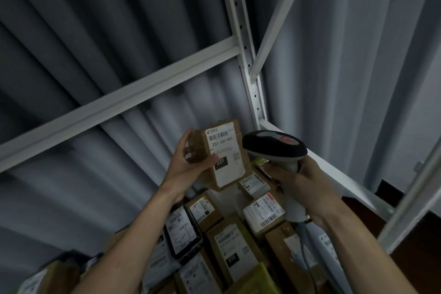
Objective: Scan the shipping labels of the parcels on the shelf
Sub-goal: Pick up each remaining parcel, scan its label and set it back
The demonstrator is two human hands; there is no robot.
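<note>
grey curtain folds hang behind a white metal shelf frame. the left hand grips one brown cardboard parcel with a white shipping label, raised above roughly ten shelved parcels. just right of it, the right hand clasps one black-and-white handheld scanner.

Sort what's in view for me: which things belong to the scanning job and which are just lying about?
In the job:
- left hand holding the raised parcel
- its label
- scanner in the right hand
- parcels on the shelf

Just there:
- curtain
- shelf frame
</note>
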